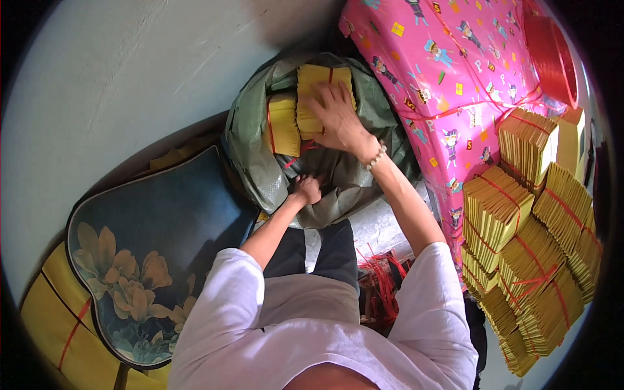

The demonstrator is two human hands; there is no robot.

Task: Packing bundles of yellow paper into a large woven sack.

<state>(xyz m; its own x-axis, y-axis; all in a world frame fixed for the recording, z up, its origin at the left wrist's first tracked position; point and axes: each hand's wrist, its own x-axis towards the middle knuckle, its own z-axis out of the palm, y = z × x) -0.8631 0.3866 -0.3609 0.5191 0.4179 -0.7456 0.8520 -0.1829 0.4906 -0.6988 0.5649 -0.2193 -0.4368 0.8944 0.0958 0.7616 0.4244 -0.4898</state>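
The right hand, fingers spread, is over a bundle at the sack's twelve o'clock. The left hand is at six; I can't tell its fingers' grip on the sack.

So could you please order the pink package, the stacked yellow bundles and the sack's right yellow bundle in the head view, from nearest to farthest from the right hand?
1. Right yellow bundle: in the sack, under the right hand.
2. Pink package: right of the sack.
3. Stacked yellow bundles: far right.
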